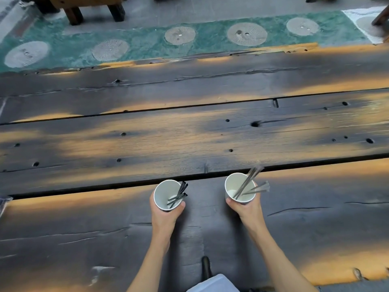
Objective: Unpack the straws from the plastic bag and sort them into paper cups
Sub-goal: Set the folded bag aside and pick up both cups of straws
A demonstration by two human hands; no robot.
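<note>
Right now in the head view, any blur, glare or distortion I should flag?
Head view: wide-angle bowing curves the table planks; warm orange light patches streak the dark wood, no hard glare. The straws in the right cup are motion-smeared at the tips; those in the left cup read sharper. Both hands, left and right, are evenly lit. The far floor is soft.

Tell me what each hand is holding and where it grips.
The left hand wraps the lower side wall of a paper cup with black straws. The right hand grips the other paper cup likewise.
</note>
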